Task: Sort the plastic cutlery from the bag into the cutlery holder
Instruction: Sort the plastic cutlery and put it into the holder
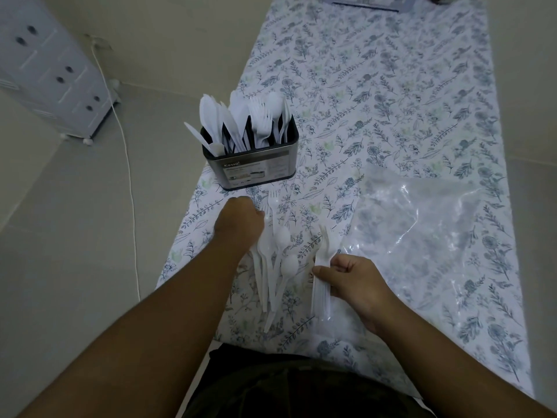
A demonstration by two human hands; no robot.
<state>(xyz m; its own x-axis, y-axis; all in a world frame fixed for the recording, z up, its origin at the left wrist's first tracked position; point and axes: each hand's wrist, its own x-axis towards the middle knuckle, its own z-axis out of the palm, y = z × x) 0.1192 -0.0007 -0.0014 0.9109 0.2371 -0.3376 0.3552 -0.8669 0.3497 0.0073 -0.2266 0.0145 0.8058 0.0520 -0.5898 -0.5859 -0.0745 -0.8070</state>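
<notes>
On the counter, under a floral cloth, the work appears well past halfway. Largest item: the clear plastic bag lies flat and looks emptied, to the right of the remaining stock. The cutlery holder stands upright near the left edge, its compartments already crowded with white knives, forks and spoons, handles down. Still outstanding: a loose pile of cutlery lying between the two hands, spoons and forks mixed, plus a bundle gripped by the right hand, whose fingers are curled round it. The left hand is closed at the far end of the pile; it seems to pinch a fork, though the grip itself is hidden. Judgement: two small batches remain to be sorted.
</notes>
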